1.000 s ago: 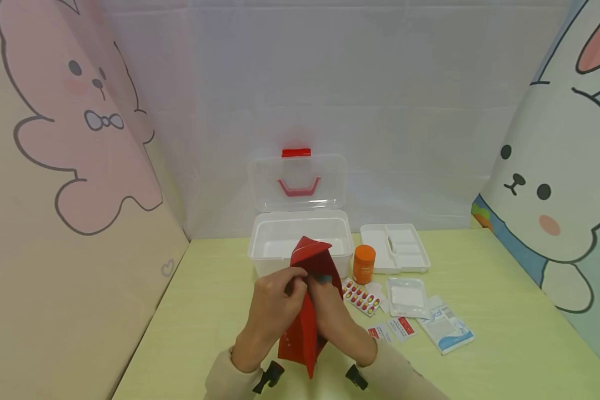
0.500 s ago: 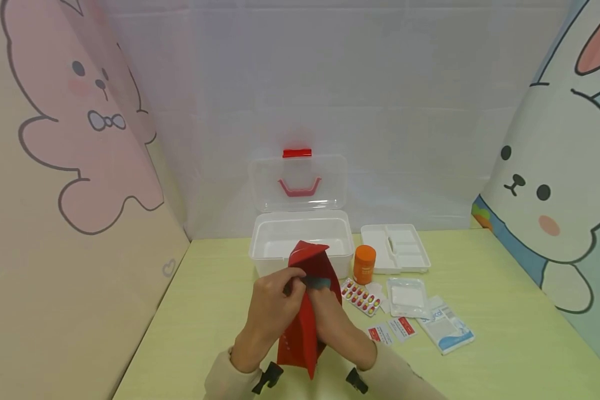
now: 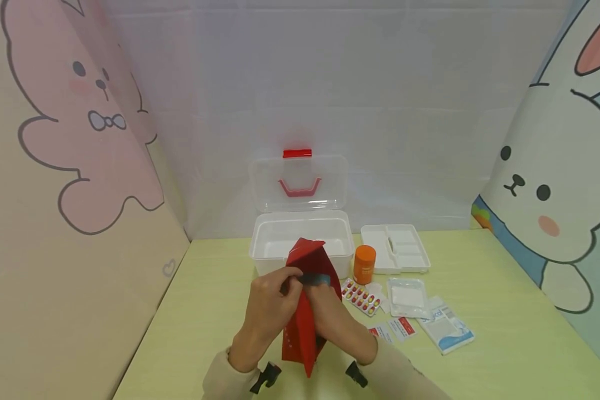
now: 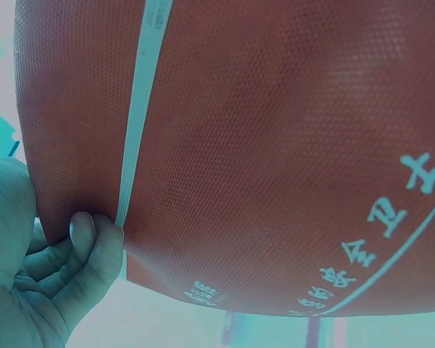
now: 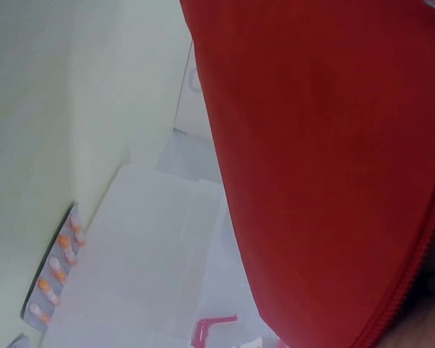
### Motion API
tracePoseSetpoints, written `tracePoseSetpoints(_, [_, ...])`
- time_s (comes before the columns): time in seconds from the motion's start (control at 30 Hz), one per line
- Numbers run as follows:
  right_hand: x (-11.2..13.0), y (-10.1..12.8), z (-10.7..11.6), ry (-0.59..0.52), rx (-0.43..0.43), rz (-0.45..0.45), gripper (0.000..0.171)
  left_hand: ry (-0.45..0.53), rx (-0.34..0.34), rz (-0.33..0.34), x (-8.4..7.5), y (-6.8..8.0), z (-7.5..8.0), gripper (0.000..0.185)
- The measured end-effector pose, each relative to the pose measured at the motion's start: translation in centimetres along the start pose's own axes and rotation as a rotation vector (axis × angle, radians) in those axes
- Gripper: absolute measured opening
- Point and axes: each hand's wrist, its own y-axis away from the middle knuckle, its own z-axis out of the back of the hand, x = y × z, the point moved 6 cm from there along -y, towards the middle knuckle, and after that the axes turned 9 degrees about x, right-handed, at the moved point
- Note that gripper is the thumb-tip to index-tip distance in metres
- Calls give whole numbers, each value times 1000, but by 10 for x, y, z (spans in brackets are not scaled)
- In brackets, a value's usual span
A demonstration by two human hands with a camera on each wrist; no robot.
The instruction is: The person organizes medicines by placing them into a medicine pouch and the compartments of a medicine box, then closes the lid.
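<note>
The table [image 3: 210,311] carries every item and lies below both hands. The white storage box [image 3: 300,236] stands just beyond the fingers, its clear lid [image 3: 298,183] raised upright behind it; the visible part of the box interior shows nothing inside it, and the near part is hidden by the pouch. The white divided tray [image 3: 395,248] lies beyond and to the right of the fingers, its compartments showing no contents. The red pouch [image 3: 307,311] is held upright above the table between the two hands, its upper end pointing toward the box and its lower corner near the wrists; what it contains cannot be told. The left hand [image 3: 267,316] grips the pouch on its left side with curled fingers [image 4: 87,246], thumb and fingertips pinching near the top edge beside a pale strip. The right hand [image 3: 337,325] wraps the right side of the pouch, fingers curled against the fabric; the wrist view shows only red fabric and a zipper edge. The blue-and-white packet [image 3: 445,328] and the clear blister pack [image 3: 406,296] lie well right of the fingers. The orange bottle [image 3: 364,264] stands upright just right of the fingertips, beside the box. The capsule strip [image 3: 361,297] lies flat near the right hand.
</note>
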Motion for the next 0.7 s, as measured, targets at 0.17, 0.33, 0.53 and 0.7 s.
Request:
tracePoseSetpoints(0.17, [3, -3, 9, 29, -65, 29, 13, 2, -7, -7, 1, -1, 2, 13])
tracePoseSetpoints(0.33, [0, -3, 19, -9, -115, 37, 11, -13, 0, 0, 1, 0, 2, 13])
tracePoseSetpoints(0.53, [-3, 0, 32, -39, -177, 31, 8, -25, 6, 3, 3, 1, 1, 13])
tracePoseSetpoints(0.7, [-1, 6, 49, -92, -255, 101, 7, -22, 7, 6, 6, 1, 2, 12])
